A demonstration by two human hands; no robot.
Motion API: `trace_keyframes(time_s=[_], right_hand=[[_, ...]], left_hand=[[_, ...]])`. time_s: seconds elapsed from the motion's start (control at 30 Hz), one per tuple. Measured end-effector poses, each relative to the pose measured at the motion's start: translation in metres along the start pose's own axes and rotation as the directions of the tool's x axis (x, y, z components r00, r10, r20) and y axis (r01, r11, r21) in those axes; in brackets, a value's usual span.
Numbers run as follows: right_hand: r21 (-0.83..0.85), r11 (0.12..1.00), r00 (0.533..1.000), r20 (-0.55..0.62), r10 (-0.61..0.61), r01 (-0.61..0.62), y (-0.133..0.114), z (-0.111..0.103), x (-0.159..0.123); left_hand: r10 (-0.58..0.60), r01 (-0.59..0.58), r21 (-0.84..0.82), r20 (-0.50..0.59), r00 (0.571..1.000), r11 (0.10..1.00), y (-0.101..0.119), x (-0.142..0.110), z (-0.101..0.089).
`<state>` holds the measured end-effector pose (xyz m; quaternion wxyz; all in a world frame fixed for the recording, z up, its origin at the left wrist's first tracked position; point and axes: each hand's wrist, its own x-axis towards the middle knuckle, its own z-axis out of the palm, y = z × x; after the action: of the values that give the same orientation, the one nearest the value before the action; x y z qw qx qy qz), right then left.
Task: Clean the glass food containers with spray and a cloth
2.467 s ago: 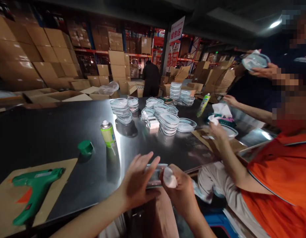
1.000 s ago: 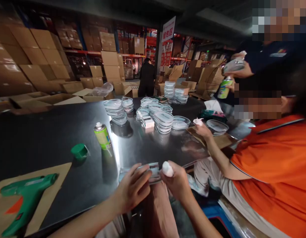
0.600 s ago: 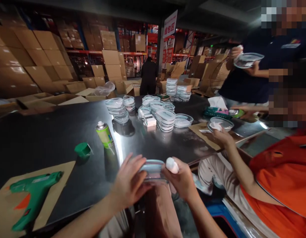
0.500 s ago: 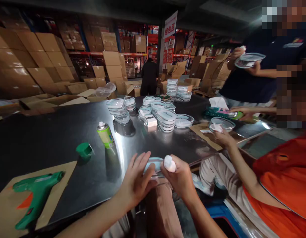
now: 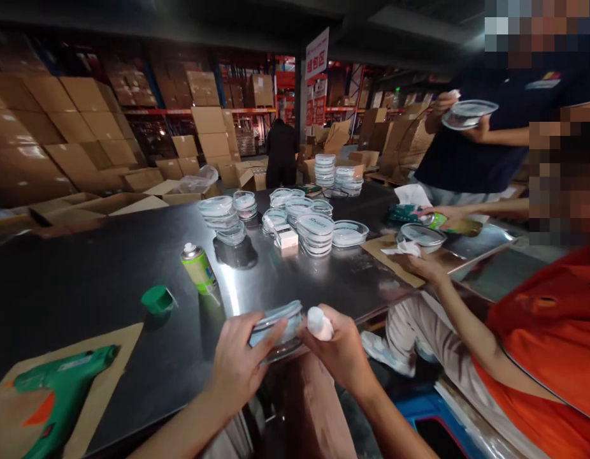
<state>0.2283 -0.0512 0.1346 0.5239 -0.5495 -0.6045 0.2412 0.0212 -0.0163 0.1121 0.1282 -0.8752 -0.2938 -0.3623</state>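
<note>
Clamping its fingers on a clear container (image 5: 283, 326) by the near edge of the table (image 5: 276, 274), the left hand (image 5: 240, 350) sits beside the right hand (image 5: 341, 347), whose fingers grip a white wad (image 5: 318, 323); beyond stands a spray can (image 5: 199, 269).

- The table (image 5: 108, 255) is wide, dark and shiny, with a bright streak of light just right of the green spray can (image 5: 198, 269)
- The can stands up with its white top on
- Near the can, to its left and closer, sits a green cap (image 5: 157, 299)
- Left of the can and closer still lies a flat brown sheet (image 5: 104, 382), with a green glue gun (image 5: 65, 380) on it
- Past the can, a bit right, is a pile of clear dishes (image 5: 221, 220)
- More to the can's right are a little white box (image 5: 286, 237), a bigger dish pile (image 5: 316, 234) and one low dish (image 5: 350, 234)
- Well past the can, to the right, stands a tall far pile (image 5: 325, 171)
- Far right of the can are a tissue pack (image 5: 402, 212) and another brown sheet (image 5: 393, 264)
</note>
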Motion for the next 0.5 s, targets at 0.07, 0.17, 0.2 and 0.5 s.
trace_keyframes(time_s=[0.07, 0.17, 0.2, 0.5], right_hand=[[0.077, 0.997, 0.998, -0.062, 0.029, -0.024, 0.002, -0.005, 0.000], [0.213, 0.968, 0.969, -0.173, 0.174, -0.136, 0.007, -0.014, 0.001], [0.269, 0.944, 0.956, -0.167, 0.239, -0.190, 0.009, -0.015, 0.001], [0.746, 0.472, 0.843, 0.220, 0.490, -0.469, 0.008, 0.010, -0.007]], left_hand=[[-0.115, 0.111, -0.060, -0.075, 0.991, 0.992, -0.007, -0.003, -0.001], [-0.252, 0.224, -0.162, -0.181, 0.951, 0.961, -0.018, -0.004, -0.004], [-0.260, 0.224, -0.180, -0.206, 0.944, 0.958, -0.020, -0.004, -0.005], [0.208, -0.159, 0.186, -0.286, 0.935, 0.970, -0.019, 0.000, -0.010]])
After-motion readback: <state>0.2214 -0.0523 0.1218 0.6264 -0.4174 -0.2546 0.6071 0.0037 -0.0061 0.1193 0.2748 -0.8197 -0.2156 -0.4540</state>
